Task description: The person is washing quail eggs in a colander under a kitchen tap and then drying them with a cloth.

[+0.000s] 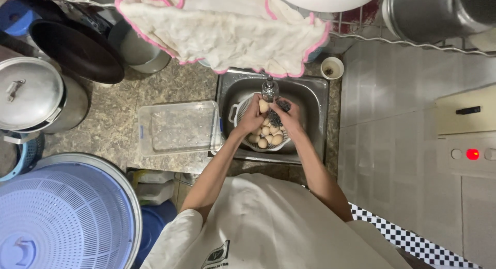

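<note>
- At the lower left of the frame a pale blue perforated basket [62,217] is seen inside a grey rim; above it, at the left edge, a metal pot with a lid [31,93] is placed, and a dark pan [77,49] lies further up.
- A clear plastic container [178,127], rectangular with a small blue clip on its left side, is set on the stone counter [113,119] just left of the sink.
- Below the counter edge, pale plastic packages [152,186] are seen; their labels are too small to be read.
- The left hand [251,119] is held over the steel sink [310,93], with the fingers closed around a pale egg [264,105], which is kept just under the tap [269,88].
- The egg is touched on its right side by a dark scouring pad [279,111], which is gripped in the curled fingers of the right hand [290,120].
- Under both hands a white colander [243,106] is standing in the sink, and more eggs [268,137] of the same pale colour are lying in it.
- A cream cloth with a pink border [222,28] is hung above the sink, at the top centre.
- A small white cup [331,68] is placed at the upper right corner of the sink.
- On the right, on the tiled wall, a beige panel with a red light [472,154] is seen.
</note>
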